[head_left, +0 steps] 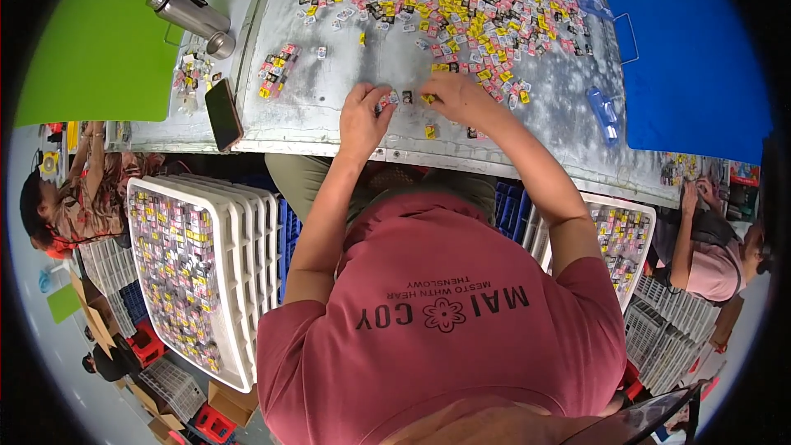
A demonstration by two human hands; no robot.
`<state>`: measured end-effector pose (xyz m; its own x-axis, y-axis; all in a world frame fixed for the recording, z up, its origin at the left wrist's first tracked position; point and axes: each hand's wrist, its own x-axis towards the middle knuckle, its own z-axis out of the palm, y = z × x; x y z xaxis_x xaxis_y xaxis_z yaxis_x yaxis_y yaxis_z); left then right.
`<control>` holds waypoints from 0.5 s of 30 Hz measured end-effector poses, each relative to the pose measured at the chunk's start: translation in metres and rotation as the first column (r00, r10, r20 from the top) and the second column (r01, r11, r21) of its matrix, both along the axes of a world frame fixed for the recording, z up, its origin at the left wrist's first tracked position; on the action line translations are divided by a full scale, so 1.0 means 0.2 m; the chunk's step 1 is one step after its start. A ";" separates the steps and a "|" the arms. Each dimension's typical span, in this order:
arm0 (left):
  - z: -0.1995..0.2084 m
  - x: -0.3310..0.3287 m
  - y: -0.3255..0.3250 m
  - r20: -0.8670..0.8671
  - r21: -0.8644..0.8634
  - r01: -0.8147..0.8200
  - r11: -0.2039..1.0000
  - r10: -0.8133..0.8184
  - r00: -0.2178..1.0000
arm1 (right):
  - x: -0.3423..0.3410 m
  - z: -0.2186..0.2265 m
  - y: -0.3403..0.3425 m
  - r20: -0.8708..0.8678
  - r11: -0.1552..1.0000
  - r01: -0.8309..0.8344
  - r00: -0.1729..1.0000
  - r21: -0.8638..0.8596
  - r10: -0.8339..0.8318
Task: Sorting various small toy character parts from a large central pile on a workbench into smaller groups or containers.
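My left hand [364,122] is closed on a few small printed blocks [386,101], pink and white, low over the metal tabletop. To its right, my right hand [461,99] pinches a small yellow block [428,100] between thumb and fingers. One dark block [407,97] lies on the table between the two hands. Nearer the table edge sits another yellow block [430,132]. Beyond my hands spreads a large loose heap of small blocks [461,12] in yellow, pink, black and white. A row of blocks [278,71] is lined up side by side at the left.
A phone [223,114] and a steel flask [188,11] are at the left. Clear blue plastic [604,115] lies at the right, near a blue panel [692,49]. Stacked white trays [177,272] of blocks stand by my left side. Other people sit at both sides.
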<state>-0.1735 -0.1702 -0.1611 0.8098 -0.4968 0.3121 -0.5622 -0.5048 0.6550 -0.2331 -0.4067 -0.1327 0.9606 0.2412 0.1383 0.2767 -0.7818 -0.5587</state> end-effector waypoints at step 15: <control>0.04 0.02 0.00 -0.025 0.009 0.101 0.995 -0.101 0.995 | 0.04 -0.01 -0.21 0.177 0.976 0.202 0.967 -0.081 -0.185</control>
